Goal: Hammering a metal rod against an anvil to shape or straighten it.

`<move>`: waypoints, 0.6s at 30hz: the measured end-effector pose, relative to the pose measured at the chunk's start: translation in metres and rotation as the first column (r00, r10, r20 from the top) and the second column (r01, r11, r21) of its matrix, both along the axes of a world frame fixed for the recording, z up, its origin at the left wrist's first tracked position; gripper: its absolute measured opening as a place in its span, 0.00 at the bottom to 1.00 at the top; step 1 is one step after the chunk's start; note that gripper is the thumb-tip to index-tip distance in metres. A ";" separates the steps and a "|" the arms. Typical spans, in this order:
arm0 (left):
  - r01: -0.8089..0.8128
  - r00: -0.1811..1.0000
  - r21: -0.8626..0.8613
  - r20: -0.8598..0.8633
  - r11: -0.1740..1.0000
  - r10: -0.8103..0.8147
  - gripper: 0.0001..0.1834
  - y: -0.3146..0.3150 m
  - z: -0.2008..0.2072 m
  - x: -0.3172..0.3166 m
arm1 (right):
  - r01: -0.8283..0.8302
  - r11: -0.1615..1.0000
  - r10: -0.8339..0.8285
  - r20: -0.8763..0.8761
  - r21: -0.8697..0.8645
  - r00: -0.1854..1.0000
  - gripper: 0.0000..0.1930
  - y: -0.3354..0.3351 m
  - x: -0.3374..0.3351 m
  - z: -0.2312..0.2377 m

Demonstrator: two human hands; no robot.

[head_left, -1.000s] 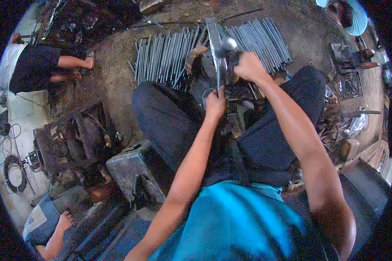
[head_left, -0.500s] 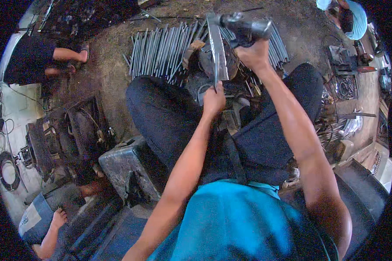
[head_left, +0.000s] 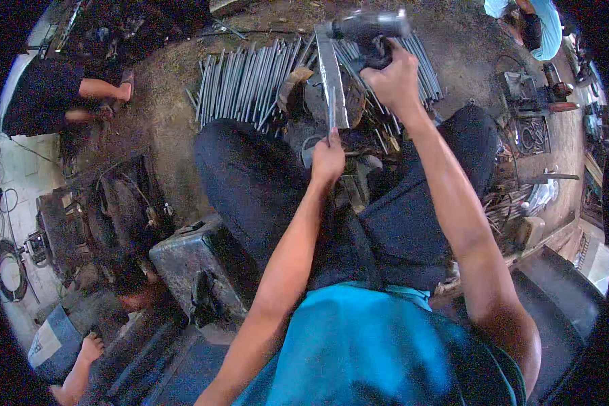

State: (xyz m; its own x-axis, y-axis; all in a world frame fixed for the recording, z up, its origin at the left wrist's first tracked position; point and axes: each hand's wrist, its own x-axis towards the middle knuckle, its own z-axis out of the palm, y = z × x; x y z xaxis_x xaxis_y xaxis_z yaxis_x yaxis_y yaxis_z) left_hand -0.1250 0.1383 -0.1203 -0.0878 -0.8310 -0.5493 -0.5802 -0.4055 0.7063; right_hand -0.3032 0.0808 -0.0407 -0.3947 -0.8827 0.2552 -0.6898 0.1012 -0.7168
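My left hand [head_left: 327,161] is closed round the narrow lower end of a long, flat metal blade [head_left: 331,81], which points away from me over a round, dark block [head_left: 354,103] between my knees. Closed on a hammer, my right hand [head_left: 398,80] is just right of the blade's upper half. The hammer's dark metal head [head_left: 372,26], smeared by motion, hangs by the blade's far end. Whether the head touches the blade I cannot tell. My right fingers hide much of the handle.
Many thin metal rods [head_left: 250,81] lie side by side beyond my knees. A battered metal box [head_left: 199,254] stands left of my thigh. Other people's legs [head_left: 101,91], an arm [head_left: 81,365] and a light-blue sleeve [head_left: 550,30] show around me. Tools and scrap [head_left: 531,135] lie to the right.
The hammer and my right hand have shifted slightly farther away, and the hammer head is now blurred. The blade stays in my left hand, almost in the same place.
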 end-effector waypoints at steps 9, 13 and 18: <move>-0.003 1.000 -0.013 0.020 1.000 0.004 0.38 -0.005 -0.037 0.001 | 0.032 0.896 0.043 -0.157 0.442 0.987 0.23 0.004 -0.002 -0.082; 0.012 0.998 0.010 0.057 1.000 -0.012 0.36 -0.005 -0.021 0.001 | -0.024 0.860 0.176 -0.254 0.509 0.951 0.25 0.006 -0.014 -0.041; -0.060 0.998 -0.240 -0.010 0.969 0.060 0.27 0.004 -0.002 -0.002 | 0.006 0.909 0.070 -0.167 0.417 0.983 0.25 -0.004 0.003 0.009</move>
